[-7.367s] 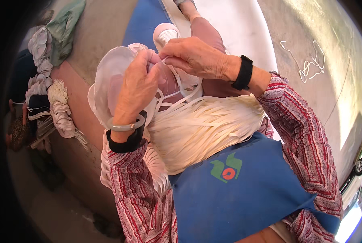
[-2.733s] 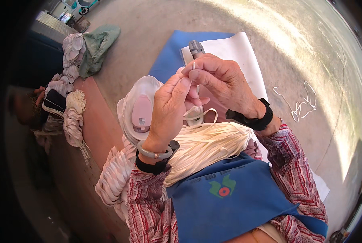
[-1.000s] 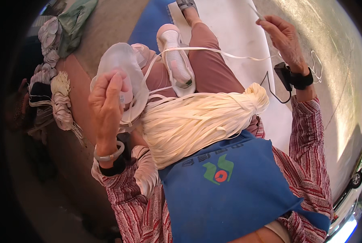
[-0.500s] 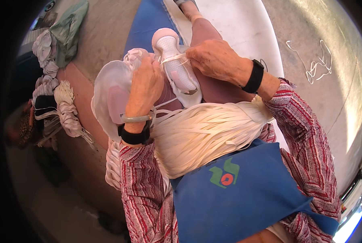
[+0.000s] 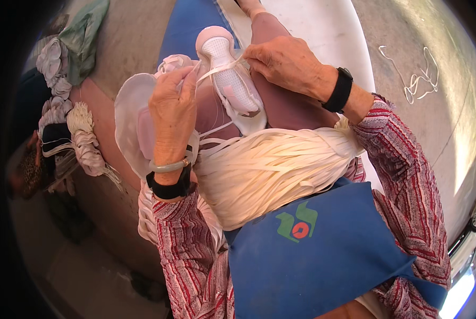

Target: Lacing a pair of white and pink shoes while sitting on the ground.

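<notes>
A white and pink shoe upper (image 5: pixel 239 87) with a mesh tongue lies across my lap. One flat cream shoelace (image 5: pixel 220 69) stretches over the tongue between my hands. To the left, my left hand (image 5: pixel 173 109) is closed, pinching one end of the lace between thumb and fingers. Its other end is in the pinch of my right hand (image 5: pixel 290 65), on the right of the upper. A second lace end trails from the upper toward my left wrist. Just nearer to me, a thick bundle of cream laces (image 5: pixel 280 167) is spread over my lap.
Pale shoe pieces (image 5: pixel 127 119) are stacked beside my left forearm. More bundled pieces and laces (image 5: pixel 83 133) lie at far left, near a green cloth (image 5: pixel 86 40). A blue apron (image 5: pixel 323 255) covers my front. One loose lace (image 5: pixel 421 80) rests on the floor at right.
My left hand has moved left, away from the shoe upper, drawing the lace out across the tongue. My right hand has shifted only slightly.
</notes>
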The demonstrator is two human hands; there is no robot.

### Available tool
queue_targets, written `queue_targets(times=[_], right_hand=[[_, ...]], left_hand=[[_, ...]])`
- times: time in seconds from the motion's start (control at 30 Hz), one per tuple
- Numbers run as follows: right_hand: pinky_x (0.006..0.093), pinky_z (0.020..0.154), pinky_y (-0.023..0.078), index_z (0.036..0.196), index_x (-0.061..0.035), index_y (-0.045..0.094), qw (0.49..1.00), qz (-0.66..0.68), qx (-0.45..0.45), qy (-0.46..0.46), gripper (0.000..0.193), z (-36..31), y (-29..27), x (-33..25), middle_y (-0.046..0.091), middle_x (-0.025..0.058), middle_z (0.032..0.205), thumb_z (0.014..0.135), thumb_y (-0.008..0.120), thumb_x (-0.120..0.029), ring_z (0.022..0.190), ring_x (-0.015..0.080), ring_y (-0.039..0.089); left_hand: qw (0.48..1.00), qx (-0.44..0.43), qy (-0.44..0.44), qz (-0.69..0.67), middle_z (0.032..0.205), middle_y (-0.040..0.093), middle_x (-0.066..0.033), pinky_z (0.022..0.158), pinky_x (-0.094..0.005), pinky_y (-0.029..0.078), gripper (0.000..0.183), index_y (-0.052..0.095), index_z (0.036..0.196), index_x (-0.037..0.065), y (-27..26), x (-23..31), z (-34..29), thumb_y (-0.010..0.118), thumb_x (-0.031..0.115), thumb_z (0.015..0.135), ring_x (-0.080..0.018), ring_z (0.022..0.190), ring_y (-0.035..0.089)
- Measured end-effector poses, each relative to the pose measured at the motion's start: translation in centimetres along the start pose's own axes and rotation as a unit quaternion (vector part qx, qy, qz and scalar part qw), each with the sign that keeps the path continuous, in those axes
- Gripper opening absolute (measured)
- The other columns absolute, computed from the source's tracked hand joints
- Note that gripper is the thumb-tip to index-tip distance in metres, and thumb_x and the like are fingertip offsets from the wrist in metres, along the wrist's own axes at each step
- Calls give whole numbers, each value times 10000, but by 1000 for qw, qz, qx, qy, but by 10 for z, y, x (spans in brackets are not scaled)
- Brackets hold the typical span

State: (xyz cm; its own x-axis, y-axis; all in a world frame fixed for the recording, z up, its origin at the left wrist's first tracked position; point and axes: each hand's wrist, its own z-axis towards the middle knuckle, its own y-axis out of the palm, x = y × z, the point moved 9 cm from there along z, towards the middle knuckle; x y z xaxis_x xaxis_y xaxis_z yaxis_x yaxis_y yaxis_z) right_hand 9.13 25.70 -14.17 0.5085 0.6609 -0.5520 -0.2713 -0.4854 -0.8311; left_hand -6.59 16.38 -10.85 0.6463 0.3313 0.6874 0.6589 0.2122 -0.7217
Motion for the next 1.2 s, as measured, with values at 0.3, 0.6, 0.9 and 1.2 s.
queue_targets(times=[0.3, 0.6, 0.9, 1.2], right_hand=[[382, 669, 517, 971, -92, 706, 996, 40, 72, -36, 164, -1, 1, -1, 666, 89, 865, 870, 610, -179, 779, 292, 645], [429, 729, 512, 885, -79, 672, 998, 46, 29, -45, 152, 7, 7, 0, 638, 97, 895, 883, 572, -194, 838, 312, 639], [456, 730, 486, 828, -43, 626, 992, 111, -9, -55, 173, 16, 12, 3, 648, 156, 794, 887, 549, -187, 840, 349, 631], [338, 696, 489, 929, 0, 671, 979, 157, -122, -53, 173, 27, 22, 9, 658, 150, 797, 894, 574, -140, 728, 273, 621]], left_hand=[[991, -79, -42, 97, 781, 628, -233, 621, -435, 465, 214, 675, 979, 19, 18, 8, -17, 557, 190, 924, -407, 713, 610], [993, -68, -55, 77, 836, 642, -230, 682, -455, 478, 240, 687, 975, 38, 21, -3, 0, 540, 219, 916, -420, 797, 615], [989, -102, -48, 96, 863, 644, -239, 736, -466, 472, 242, 656, 934, 35, 21, -6, 7, 490, 209, 909, -433, 842, 604], [984, -134, -104, 62, 793, 644, -218, 670, -453, 479, 270, 642, 922, 6, 21, -10, 14, 486, 227, 913, -390, 728, 620]])
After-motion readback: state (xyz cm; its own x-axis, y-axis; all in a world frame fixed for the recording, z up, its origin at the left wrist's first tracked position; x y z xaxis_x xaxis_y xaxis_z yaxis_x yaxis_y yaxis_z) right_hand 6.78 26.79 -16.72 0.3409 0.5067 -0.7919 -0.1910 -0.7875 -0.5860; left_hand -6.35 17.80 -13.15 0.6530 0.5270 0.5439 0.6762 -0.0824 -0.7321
